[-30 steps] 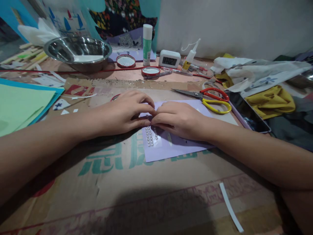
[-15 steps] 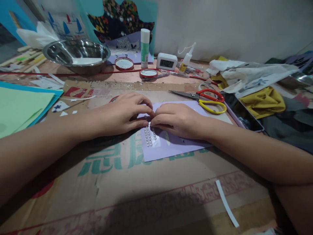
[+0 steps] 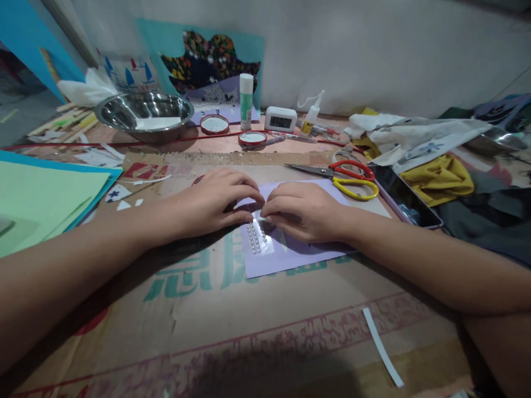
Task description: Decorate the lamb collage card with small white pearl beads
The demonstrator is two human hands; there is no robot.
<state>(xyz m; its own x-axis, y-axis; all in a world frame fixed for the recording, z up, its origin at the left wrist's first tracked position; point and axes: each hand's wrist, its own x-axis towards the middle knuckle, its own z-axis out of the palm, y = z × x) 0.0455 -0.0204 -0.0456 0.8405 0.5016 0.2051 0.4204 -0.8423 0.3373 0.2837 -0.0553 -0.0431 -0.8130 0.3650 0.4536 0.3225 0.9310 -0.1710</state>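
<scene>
A clear sheet of pearl stickers point(image 3: 254, 243), with small beads in rows, lies on a sheet of purple paper point(image 3: 298, 257). My left hand point(image 3: 228, 200) curves over the top of the sticker sheet, its thumb and fingertips on the upper edge. Right beside it, the fingers of my right hand point(image 3: 305, 213) are pressed together over the sheet's upper right. Whatever the right fingertips pinch is hidden or too small to make out. The two hands' fingertips almost meet.
Scissors point(image 3: 352, 179) and a phone point(image 3: 409, 196) lie to the right. Behind stand a metal bowl point(image 3: 145, 116), a glue stick point(image 3: 246, 102), a small clock point(image 3: 280, 119), a glue bottle point(image 3: 312, 115) and bead-filled lids point(image 3: 214, 124). Green paper point(image 3: 50, 193) lies left on the cardboard point(image 3: 249, 326).
The camera view has tilted up slightly, so things sit lower in the picture. My right fingertips have lifted slightly; the sticker sheet stays on the purple paper.
</scene>
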